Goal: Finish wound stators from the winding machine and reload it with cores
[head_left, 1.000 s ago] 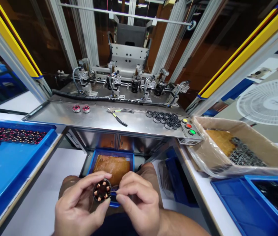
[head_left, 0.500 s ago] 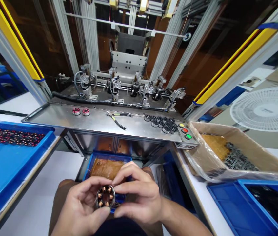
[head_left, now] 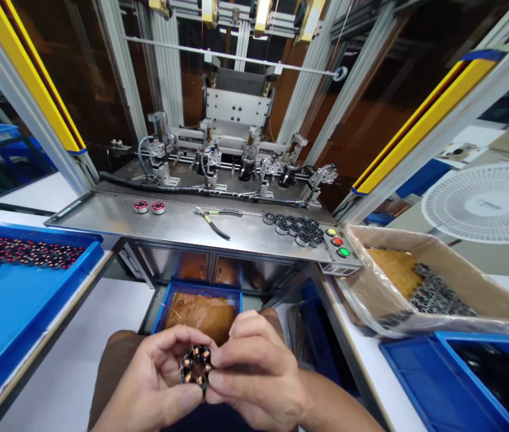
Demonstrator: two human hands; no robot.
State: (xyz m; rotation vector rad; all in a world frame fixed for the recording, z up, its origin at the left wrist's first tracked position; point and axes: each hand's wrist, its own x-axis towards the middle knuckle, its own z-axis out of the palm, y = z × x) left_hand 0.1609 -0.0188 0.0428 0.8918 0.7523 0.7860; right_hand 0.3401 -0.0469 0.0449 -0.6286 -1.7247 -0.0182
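Low in the view, over my lap, both hands hold one small round stator (head_left: 197, 366) with copper windings on a black core. My left hand (head_left: 155, 384) pinches its left rim between thumb and fingers. My right hand (head_left: 254, 375) grips its right rim, fingertips pressed against the windings. The stator's open face tilts toward me. A blue bin (head_left: 177, 292) with brown paper inside sits just beyond my hands under the steel shelf.
A steel shelf (head_left: 182, 223) carries two red-wound stators (head_left: 149, 207), pliers (head_left: 213, 219), a cluster of black cores (head_left: 295, 227) and three coloured buttons (head_left: 337, 242). A blue tray (head_left: 20, 288) with wound stators lies left. A cardboard box (head_left: 421, 279) of cores and another blue bin (head_left: 452, 378) sit right.
My hands drew closer to me and lower in the view, turning the stator slightly; my right fingers closed tighter over its right edge. The camera tilted up a little.
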